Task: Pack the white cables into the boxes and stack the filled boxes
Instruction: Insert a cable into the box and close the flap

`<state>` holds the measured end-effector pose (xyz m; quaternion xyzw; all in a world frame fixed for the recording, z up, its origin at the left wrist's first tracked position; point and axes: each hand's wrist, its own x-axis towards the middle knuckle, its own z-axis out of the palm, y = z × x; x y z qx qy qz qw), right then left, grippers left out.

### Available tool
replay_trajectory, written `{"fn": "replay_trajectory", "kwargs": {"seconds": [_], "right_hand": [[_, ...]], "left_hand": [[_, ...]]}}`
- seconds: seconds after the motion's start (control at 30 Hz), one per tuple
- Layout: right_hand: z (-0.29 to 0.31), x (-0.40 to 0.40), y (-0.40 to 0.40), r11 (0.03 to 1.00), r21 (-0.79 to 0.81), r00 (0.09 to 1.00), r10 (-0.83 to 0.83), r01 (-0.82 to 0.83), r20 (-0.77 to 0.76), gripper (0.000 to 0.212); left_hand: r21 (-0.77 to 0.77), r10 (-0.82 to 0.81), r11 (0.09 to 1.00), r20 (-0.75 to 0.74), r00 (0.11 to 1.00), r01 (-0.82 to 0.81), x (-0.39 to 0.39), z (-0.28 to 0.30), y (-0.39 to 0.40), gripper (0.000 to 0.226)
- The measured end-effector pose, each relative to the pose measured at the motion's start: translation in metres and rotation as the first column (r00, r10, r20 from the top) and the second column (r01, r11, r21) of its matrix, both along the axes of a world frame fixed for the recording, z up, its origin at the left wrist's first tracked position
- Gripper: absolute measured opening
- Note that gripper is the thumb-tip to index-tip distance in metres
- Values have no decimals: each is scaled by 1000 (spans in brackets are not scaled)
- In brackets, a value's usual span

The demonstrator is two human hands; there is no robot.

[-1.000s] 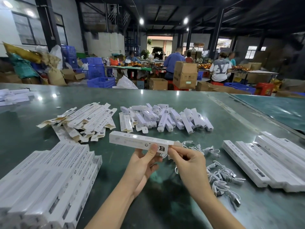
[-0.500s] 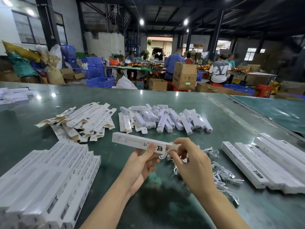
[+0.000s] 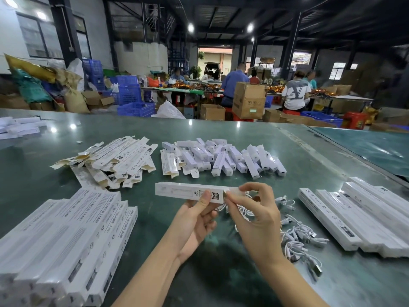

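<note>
I hold the long white cardboard box [image 3: 190, 192] level above the green table [image 3: 243, 138], my left hand [image 3: 194, 220] curled under its right end with the thumb clamped on top, so the open mouth faces my other hand; my right hand [image 3: 254, 213] pinches the end flap [image 3: 232, 192] between thumb and fingertips, closing it, I judge; a bit of coiled white cable [image 3: 241, 210] shows just below the box mouth, and I cannot tell whether it is going in; the loose white cables [image 3: 298, 238] lie near my right hand for quick reach; the filled white boxes [image 3: 73, 235] sit stacked at my left, more long white boxes [image 3: 354, 213] at my right.
</note>
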<state>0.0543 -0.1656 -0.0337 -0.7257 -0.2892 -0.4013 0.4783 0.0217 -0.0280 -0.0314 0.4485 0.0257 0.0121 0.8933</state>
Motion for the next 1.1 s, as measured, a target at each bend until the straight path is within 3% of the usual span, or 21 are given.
{"fn": "replay_trajectory", "kwargs": {"seconds": [0.23, 0.4, 0.7, 0.9, 1.1], "right_hand": [[-4, -1, 9, 993, 80, 991, 92, -85, -99, 11], [-7, -3, 13, 998, 49, 998, 43, -41, -37, 11], [-5, -3, 17, 999, -34, 1000, -27, 26, -2, 14], [-3, 1, 13, 995, -96, 1000, -2, 1, -5, 11], [-2, 5, 11, 1000, 0, 996, -3, 3, -94, 16]], "left_hand": [[-16, 60, 998, -25, 998, -61, 1, -2, -4, 42], [-108, 81, 991, -8, 997, -81, 2, -5, -8, 40], [-133, 144, 981, -7, 990, -144, 1, -4, -10, 46], [-147, 104, 983, -56, 993, -112, 4, -5, -10, 44], [-206, 68, 975, -68, 995, -80, 5, -4, -9, 40]]}}
